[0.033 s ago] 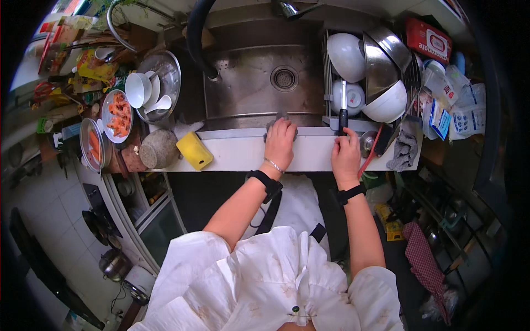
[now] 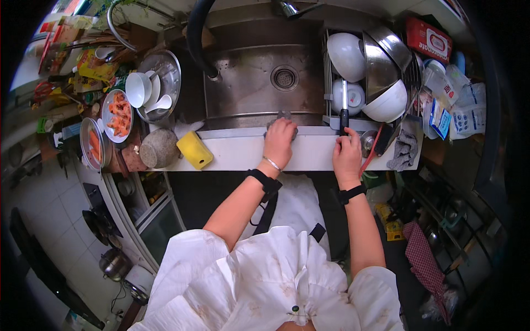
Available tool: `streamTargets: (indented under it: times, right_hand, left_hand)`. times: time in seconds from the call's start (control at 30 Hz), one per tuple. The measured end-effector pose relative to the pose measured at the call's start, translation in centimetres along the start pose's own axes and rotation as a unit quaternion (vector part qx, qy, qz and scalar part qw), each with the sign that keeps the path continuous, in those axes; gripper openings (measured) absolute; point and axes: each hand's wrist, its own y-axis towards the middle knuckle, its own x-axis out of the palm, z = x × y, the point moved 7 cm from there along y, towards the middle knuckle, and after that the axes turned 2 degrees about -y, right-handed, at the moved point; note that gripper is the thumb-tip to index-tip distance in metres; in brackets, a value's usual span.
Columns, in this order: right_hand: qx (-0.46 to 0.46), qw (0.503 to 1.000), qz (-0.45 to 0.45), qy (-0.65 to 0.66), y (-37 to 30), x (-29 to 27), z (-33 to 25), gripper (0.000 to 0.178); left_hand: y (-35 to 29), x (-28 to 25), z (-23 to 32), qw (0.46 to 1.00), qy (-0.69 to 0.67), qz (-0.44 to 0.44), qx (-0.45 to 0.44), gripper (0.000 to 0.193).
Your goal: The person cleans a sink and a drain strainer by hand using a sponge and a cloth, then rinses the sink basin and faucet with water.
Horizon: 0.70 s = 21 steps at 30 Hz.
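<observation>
Grip on the left is closed down: the left hand (image 2: 279, 144) has its fingers bent over a grey cloth (image 2: 284, 114), holding it against the front lip of the sink (image 2: 243, 66). Whether the right hand (image 2: 348, 157) pinches anything I cannot tell; its curled fingertips are at the end of a black-handled utensil (image 2: 343, 117), touching or just short of it.

Largest of what lies around is the white bench (image 2: 232, 153), running across in front of the person. Behind it the steel sink shows its drain uncovered and no dishes inside. To the sink's right, metal bowls (image 2: 380, 69) and a big white bowl (image 2: 346, 57) lean in a rack, the utensil lying lengthwise among them. Smaller, on the bench to the left, sits a yellow block (image 2: 194, 150), perhaps a sponge, touched by neither hand.

As far as can be judged, the dishes at the right are already put up, while the work with the cloth looks unfinished, since it is pressed under the fingers at the lip.

Compared with the earlier frame, little differs: the left hand is slightly further left, baring a touch more cloth beyond its fingertips; the right has barely shifted; the bowls lie unchanged.
</observation>
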Motion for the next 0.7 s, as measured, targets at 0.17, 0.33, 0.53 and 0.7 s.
streamTargets:
  times: [0.17, 0.33, 0.53, 0.7]
  right_hand:
    - [-0.014, 1.000, 0.025, -0.007, -0.4, -0.7, 0.5, 0.010]
    - [-0.005, 0.999, 0.047, -0.002, -0.7, -1.1, 1.0, 0.010]
    - [-0.009, 0.998, 0.055, -0.031, -0.3, -1.3, 0.4, 0.011]
    - [0.015, 0.999, 0.041, -0.032, 0.0, -1.6, 0.4, 0.013]
  left_hand:
    - [3.1, -8.3, -3.0, 0.976, -0.042, 0.178, -0.121, 0.044]
    - [1.8, -4.4, -0.1, 0.992, -0.057, 0.107, -0.027, 0.048]
    - [0.2, 3.3, 5.8, 0.989, 0.038, -0.066, 0.125, 0.038]
    - [-0.5, 1.6, 2.1, 0.983, 0.092, -0.103, 0.117, 0.032]
